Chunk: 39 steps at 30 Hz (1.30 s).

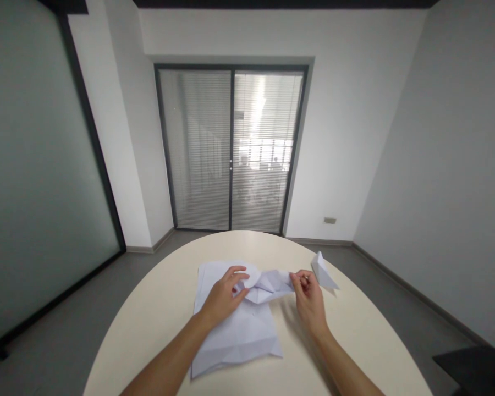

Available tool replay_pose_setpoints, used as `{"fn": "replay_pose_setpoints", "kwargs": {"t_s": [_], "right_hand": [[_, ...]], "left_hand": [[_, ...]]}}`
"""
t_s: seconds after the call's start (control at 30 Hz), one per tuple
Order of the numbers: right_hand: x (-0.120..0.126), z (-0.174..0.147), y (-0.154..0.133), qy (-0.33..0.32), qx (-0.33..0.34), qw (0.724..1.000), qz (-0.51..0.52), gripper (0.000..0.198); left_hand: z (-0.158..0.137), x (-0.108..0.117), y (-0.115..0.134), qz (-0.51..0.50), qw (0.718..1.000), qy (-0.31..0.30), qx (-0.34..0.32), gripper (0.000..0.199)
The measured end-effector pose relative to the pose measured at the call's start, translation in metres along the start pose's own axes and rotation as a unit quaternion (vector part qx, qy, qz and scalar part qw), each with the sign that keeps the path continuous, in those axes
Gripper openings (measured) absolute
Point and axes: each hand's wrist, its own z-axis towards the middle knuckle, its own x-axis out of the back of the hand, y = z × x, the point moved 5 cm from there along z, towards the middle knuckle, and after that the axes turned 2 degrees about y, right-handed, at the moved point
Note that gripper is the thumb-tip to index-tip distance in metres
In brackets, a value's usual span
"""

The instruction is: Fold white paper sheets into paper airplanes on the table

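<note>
A creased, partly folded sheet of white paper point(268, 286) is held between my two hands, above the table. My left hand point(226, 291) curls around its left end, thumb and fingers closed on the paper. The right end is pinched between the thumb and fingertips of my right hand point(308, 294). Beneath and to the left lie more sheets of white paper point(239, 341), with fold lines across the near part. Just beyond my right hand stands a pointed folded paper piece point(322, 271), apart from the fingers.
The round cream table point(148, 319) has its curved edge on the far side and at both sides. A dark flat object point(474, 366) shows at the lower right, beside the table. Glass doors with blinds point(231, 148) stand beyond, between white walls.
</note>
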Motion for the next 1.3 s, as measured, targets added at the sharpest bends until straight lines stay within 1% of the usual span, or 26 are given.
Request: {"fn": "replay_pose_setpoints", "kwargs": {"t_s": [0.07,0.13,0.2,0.27,0.33,0.4,0.47,0.57,0.63,0.73,0.87,0.97,1.07,1.17,1.3], "right_hand": [[0.001,0.001,0.001,0.008,-0.004,1.000,0.011,0.032],[0.002,0.003,0.001,0.014,-0.003,1.000,0.021,0.033],[0.003,0.004,0.000,0.022,0.004,0.999,0.024,0.034],[0.006,0.005,0.000,0.027,0.017,0.999,0.014,0.035],[0.007,0.005,0.000,0.007,0.026,1.000,-0.010,0.035],[0.005,0.005,0.001,-0.040,0.031,0.998,-0.037,0.034],[0.003,0.004,0.002,-0.090,0.037,0.993,-0.061,0.034],[0.000,0.002,0.002,-0.125,0.034,0.986,-0.101,0.036],[-0.001,0.002,0.004,-0.132,0.011,0.984,-0.121,0.040],[-0.001,0.003,0.006,-0.135,-0.013,0.981,-0.136,0.044],[0.001,0.005,0.008,-0.118,-0.002,0.981,-0.154,0.039],[0.001,0.006,0.007,-0.113,0.007,0.982,-0.153,0.033],[-0.001,0.005,0.009,-0.115,-0.012,0.985,-0.129,0.037],[-0.002,0.004,0.011,-0.112,-0.041,0.990,-0.070,0.043],[-0.003,0.002,0.006,-0.104,-0.062,0.993,0.003,0.042]], "left_hand": [[-0.001,0.000,0.001,0.009,1.000,-0.019,-0.013,0.026],[-0.002,0.001,-0.001,0.006,1.000,-0.014,-0.012,0.025],[-0.001,0.001,-0.007,-0.005,1.000,0.013,0.018,0.018],[0.000,0.002,-0.016,-0.019,0.996,0.050,0.069,0.013],[0.001,0.002,-0.023,-0.035,0.990,0.085,0.111,0.021],[0.003,0.003,-0.026,-0.049,0.985,0.112,0.124,0.028],[0.004,0.005,-0.025,-0.046,0.983,0.133,0.121,0.029],[0.004,0.009,-0.019,-0.012,0.984,0.145,0.107,0.028],[0.003,0.012,-0.011,0.018,0.986,0.145,0.083,0.025],[0.000,0.013,0.003,0.054,0.989,0.134,0.031,0.021],[-0.004,0.010,0.018,0.073,0.993,0.090,-0.015,0.018],[-0.004,0.010,0.023,0.062,0.995,0.081,-0.022,0.019],[-0.003,0.011,0.018,0.036,0.993,0.109,0.004,0.017],[0.000,0.010,0.000,-0.012,0.987,0.145,0.063,0.016],[0.004,0.005,-0.029,-0.097,0.966,0.189,0.146,0.030]]}}
